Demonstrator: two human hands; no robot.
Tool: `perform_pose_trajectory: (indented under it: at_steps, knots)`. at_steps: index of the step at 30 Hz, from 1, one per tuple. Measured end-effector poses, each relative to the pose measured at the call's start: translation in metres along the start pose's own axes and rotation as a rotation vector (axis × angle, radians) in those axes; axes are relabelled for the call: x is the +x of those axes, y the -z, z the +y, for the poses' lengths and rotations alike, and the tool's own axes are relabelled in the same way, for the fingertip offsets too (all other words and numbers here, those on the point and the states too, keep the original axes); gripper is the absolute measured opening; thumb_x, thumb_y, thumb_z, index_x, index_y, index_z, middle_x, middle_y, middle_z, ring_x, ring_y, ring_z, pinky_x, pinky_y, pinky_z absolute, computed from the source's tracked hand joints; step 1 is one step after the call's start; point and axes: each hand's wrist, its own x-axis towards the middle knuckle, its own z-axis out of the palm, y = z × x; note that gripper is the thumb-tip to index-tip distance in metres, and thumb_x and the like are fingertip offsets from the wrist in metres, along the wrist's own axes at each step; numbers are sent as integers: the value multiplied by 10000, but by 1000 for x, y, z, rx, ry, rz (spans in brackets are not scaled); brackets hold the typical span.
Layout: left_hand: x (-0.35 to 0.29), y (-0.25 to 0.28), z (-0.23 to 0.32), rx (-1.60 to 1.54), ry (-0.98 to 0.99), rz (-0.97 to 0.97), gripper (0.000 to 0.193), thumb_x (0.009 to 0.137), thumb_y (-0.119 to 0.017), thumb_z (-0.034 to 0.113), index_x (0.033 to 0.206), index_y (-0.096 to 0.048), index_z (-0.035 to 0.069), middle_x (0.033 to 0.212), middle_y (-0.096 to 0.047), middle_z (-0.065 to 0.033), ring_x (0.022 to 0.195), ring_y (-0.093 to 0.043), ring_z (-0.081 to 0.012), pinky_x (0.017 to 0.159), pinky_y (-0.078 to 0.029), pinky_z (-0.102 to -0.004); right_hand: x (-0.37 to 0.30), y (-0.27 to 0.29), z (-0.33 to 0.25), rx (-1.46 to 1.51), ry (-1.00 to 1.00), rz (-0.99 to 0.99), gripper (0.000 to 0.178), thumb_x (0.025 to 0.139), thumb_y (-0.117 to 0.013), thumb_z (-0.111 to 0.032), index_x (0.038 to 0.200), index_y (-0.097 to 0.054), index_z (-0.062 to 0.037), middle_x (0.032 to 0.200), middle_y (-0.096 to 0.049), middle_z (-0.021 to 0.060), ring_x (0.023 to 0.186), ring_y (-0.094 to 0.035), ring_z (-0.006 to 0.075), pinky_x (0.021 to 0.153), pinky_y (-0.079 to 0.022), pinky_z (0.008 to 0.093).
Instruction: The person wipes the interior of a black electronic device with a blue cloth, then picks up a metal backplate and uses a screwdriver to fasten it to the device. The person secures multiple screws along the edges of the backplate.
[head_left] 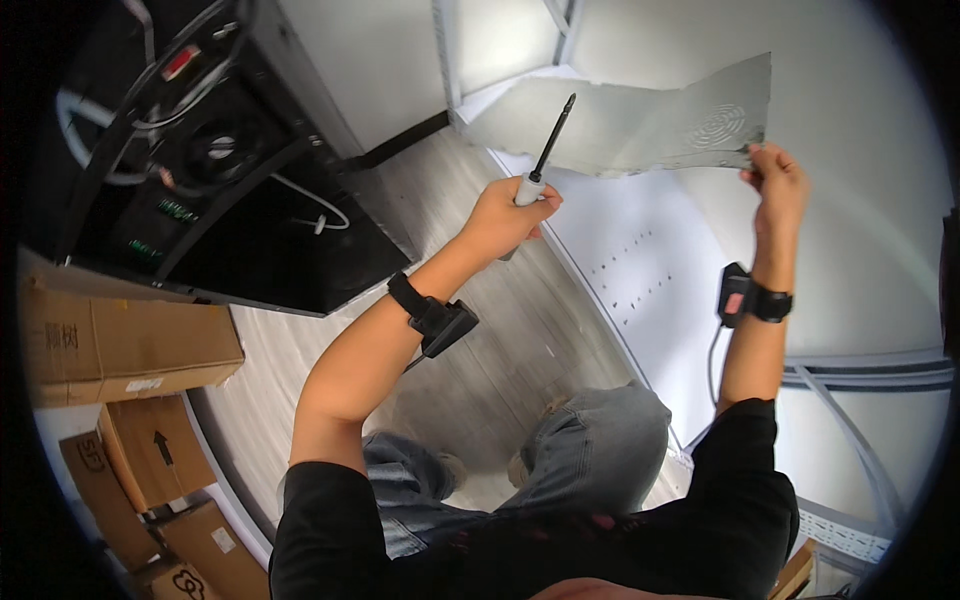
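My left hand (508, 222) is closed around the grey handle of a screwdriver (552, 140). Its dark shaft points up and away from me. My right hand (777, 185) pinches the near right corner of a thin grey metal panel (620, 122), which has a pattern of ring-shaped slots near its right end. The panel is held up at a tilt, its far left end close to the white board's far end. Just left of the panel's lower edge is the screwdriver, apart from it as far as I can tell.
At the left stands a black machine cabinet (290, 240), open, with wires and a fan showing. Cardboard boxes (165, 340) are stacked at the lower left. A white board with small holes (650, 240) lies under the panel, beside the wood-look floor (480, 330). White walls and metal frames stand beyond.
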Motion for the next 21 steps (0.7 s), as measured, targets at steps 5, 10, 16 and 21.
perform_pose_trajectory:
  at_steps: [5,10,16,21]
  knots:
    - [-24,47,26,91,-110,86,143,880,-650,166,918,-648,29,715,-551,24,598,-526,-71,552,-444,-234,48,-7,-96,-230,80,-126,140,829,-647,-133,918,-674,-28,746,-604,-11,615,-534,50,576,-473,182]
    - [-41,71,34,158,-250,122,134,881,-652,169,912,-643,39,687,-556,20,531,-518,-68,491,-411,-227,33,-27,-174,-446,163,-164,159,786,-648,-106,895,-686,3,750,-614,17,653,-552,106,602,-455,231]
    - [-29,83,14,-19,-305,101,201,893,-649,186,1007,-641,21,784,-604,-10,629,-571,-84,541,-458,-220,-16,-54,-214,-603,301,-319,118,786,-627,-59,830,-698,25,656,-592,35,564,-491,109,521,-403,260]
    - [-12,91,-9,60,-484,204,491,908,-634,251,1310,-505,0,1184,-561,-67,1054,-552,-145,917,-445,-284,-62,-61,-217,-632,339,-497,111,807,-622,-39,846,-698,32,671,-613,22,553,-483,88,506,-390,248]
